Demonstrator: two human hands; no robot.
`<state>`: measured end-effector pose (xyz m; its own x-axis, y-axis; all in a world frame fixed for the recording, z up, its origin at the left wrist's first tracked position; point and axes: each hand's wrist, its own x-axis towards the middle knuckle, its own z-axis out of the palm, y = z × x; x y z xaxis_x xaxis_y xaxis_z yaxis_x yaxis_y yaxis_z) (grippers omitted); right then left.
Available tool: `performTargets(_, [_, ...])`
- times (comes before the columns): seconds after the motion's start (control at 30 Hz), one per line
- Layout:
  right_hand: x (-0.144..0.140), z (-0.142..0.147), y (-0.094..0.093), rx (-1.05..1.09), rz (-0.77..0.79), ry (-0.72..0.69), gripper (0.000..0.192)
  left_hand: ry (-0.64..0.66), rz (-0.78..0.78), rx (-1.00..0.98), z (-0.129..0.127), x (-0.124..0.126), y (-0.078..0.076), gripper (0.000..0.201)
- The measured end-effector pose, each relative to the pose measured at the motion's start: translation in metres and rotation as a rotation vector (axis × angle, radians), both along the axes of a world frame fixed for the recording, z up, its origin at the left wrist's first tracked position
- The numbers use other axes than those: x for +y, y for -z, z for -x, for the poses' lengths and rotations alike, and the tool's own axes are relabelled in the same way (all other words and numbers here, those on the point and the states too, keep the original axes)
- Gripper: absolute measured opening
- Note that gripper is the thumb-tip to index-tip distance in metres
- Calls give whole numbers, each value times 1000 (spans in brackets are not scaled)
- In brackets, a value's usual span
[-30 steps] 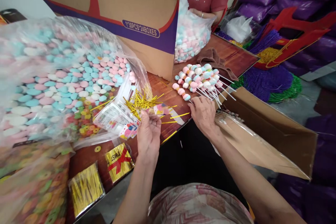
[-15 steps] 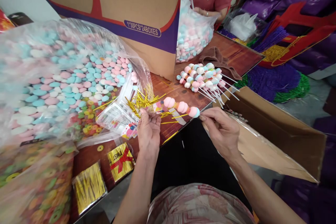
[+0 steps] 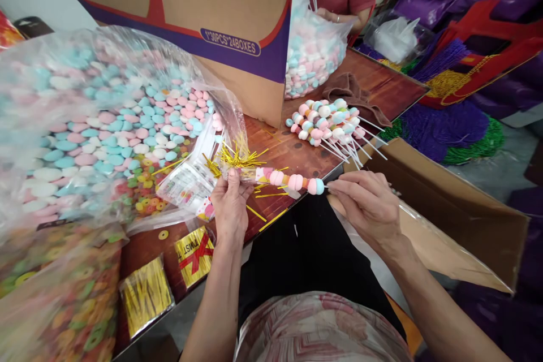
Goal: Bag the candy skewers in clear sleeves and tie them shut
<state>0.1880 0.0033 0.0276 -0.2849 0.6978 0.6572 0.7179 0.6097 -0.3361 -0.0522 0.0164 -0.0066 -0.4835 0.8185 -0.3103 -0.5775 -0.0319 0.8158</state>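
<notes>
My right hand (image 3: 367, 203) grips the stick end of a marshmallow skewer (image 3: 292, 181) with pink, white and blue pieces, held level over the table's front edge. My left hand (image 3: 230, 203) pinches a small clear printed wrapper bag (image 3: 259, 174) at the skewer's far tip, right beside a loose heap of gold twist ties (image 3: 235, 156). A pile of finished marshmallow skewers (image 3: 328, 124) lies on the brown table (image 3: 382, 87) beyond my right hand.
A big clear bag of pastel marshmallows (image 3: 97, 124) and ring candies (image 3: 144, 201) fills the left. Packs of gold ties (image 3: 146, 294) lie at the front. A large carton (image 3: 203, 11) stands behind. An open box (image 3: 441, 203) is at right. Another person's hands (image 3: 335, 14) work at a second marshmallow bag (image 3: 309, 51).
My right hand took one skewer from the pile and brought it left to my left hand, whose wrapper bag now meets the skewer's tip.
</notes>
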Motion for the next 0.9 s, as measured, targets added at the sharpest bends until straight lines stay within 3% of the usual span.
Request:
performTargets(0.23, [-2,-1,2,19,-25,22,12,41,51,-1,7,-1,1,44])
performTargets(0.53, [-10,12,9,124,-115,102,18,-26,63,-76,2,-2,0,41])
performTargets(0.73, [-11,12,12,30,-174,115,19,16,84,-142,-2,-3,-2,42])
performTargets(0.9, [-12,8,9,-98,-247,95,18,3,61,-39,-4,-3,-3,43])
